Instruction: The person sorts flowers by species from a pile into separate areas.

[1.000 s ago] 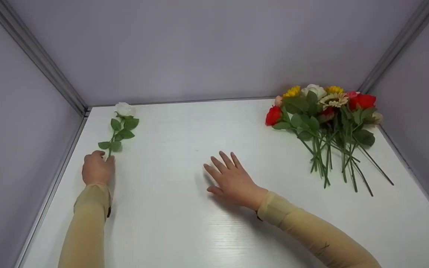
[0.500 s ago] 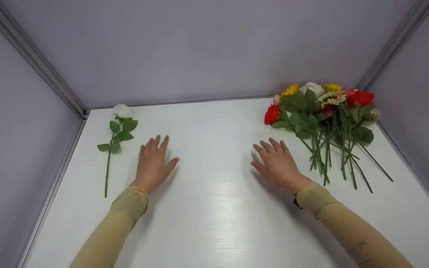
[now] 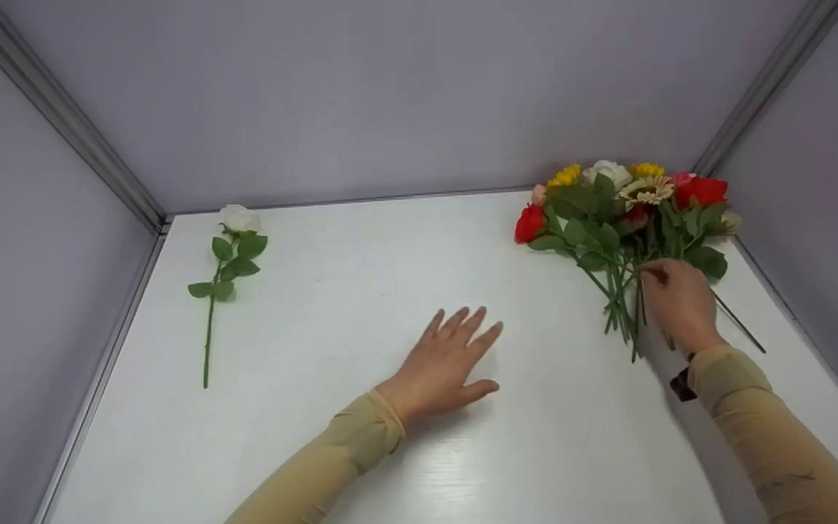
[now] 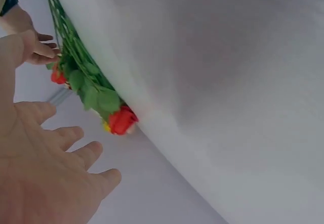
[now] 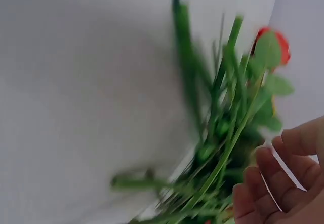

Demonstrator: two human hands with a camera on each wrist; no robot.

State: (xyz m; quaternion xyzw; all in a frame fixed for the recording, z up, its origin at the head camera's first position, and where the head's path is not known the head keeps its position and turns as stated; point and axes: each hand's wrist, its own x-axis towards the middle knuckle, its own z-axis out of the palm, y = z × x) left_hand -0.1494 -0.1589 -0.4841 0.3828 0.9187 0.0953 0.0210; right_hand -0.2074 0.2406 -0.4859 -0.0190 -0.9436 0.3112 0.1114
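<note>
My left hand (image 3: 437, 371) hovers over the middle of the white table, fingers spread and holding nothing. In the left wrist view the same hand (image 4: 45, 168) shows its loosely bent fingers. My right hand (image 3: 681, 302) is over the stems of a pile of artificial flowers at the right. Seen from the right wrist, its fingers (image 5: 273, 178) are gently bent beside the green stems (image 5: 228, 143), with no stem plainly gripped. The pile has a red rose (image 3: 530, 223), a white rose (image 3: 608, 175) and a cream daisy-like flower (image 3: 647, 191). Apart at the left lies a single white rose (image 3: 239, 218).
The white table (image 3: 361, 269) meets a grey back wall (image 3: 419, 94) just behind the flower heads. Side walls with metal corner posts (image 3: 77, 124) stand at left and right. Several stems point toward the table's front.
My left hand has let go of the white rose's stem at the left and moved right to the table's middle. My right hand has moved right, from the middle to the flower pile.
</note>
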